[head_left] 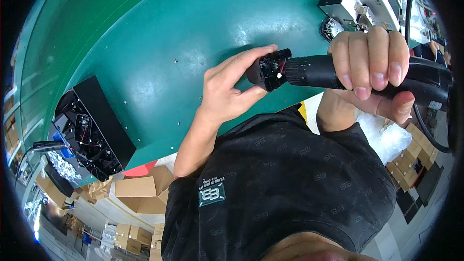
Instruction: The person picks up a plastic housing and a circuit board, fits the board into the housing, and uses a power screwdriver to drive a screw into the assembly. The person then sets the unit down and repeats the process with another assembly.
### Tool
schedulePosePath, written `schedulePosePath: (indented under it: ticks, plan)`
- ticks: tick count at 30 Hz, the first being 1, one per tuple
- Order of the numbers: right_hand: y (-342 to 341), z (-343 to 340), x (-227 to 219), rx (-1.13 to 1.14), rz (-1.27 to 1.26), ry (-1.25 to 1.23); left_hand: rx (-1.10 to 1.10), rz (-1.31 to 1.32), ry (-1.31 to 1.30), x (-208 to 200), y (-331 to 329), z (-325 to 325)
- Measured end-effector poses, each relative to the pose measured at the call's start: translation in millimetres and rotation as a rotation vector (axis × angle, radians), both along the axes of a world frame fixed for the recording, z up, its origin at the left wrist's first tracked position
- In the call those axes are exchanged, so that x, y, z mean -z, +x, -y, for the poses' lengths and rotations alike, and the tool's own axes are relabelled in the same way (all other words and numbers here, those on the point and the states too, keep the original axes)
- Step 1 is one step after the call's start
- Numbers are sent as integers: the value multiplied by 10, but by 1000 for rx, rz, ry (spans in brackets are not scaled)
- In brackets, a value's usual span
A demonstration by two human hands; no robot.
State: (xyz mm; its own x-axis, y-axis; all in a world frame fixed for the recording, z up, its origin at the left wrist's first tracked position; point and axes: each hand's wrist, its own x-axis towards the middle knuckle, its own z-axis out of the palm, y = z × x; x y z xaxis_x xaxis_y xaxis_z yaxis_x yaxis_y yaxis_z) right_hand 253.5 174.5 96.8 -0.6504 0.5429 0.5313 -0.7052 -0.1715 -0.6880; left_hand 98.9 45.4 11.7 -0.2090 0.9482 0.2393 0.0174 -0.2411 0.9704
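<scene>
In my left hand [229,84] is a small open black plastic housing [271,71], pinched between thumb and fingers; red wires and a white connector show inside it. My right hand [371,70] wraps around a thick black electric screwdriver [314,71] lying level across the view. Its ribbed collar meets the housing's open side, and the bit is hidden there. From the tool's right end a black cord [425,128] curves down. Both hands are above the green table [159,29].
At the left edge a black bin [104,121] holds several black housings, beside a pile of small white parts [65,166]. A box-shaped metal device [362,2] stands at the far right, near a round silver part [332,28]. Loose screws and white bits dot the table. Cardboard boxes [140,188] lie below.
</scene>
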Motion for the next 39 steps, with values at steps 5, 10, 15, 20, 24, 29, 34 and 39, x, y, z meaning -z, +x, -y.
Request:
schedulePosePath:
  ticks: [5,10,15,20,24,29,34,39]
  plan:
    - [-14,5,24,-2,-51,41,17,45,-68,-66,-38,4]
    - [-126,79,355,-139,18,57,68,-368,-74,112,-140,83]
    - [9,-97,185,-166,-76,277,-195,-667,-113,-469,-513,485]
    - [245,-43,542,206,232,233,-928,-1069,-282,-1004,-1311,1152]
    - [334,2,652,273,243,214,-1273,-1040,-275,-1265,-1835,1616]
    - [299,102,800,484,233,116,-1276,-1141,-415,-1103,-2550,1805]
    - [385,434,729,1053,593,37,-1174,-1238,-665,-1003,-2909,1824]
    - [-84,519,741,1121,443,-70,-954,-1169,-786,-772,-3470,2194]
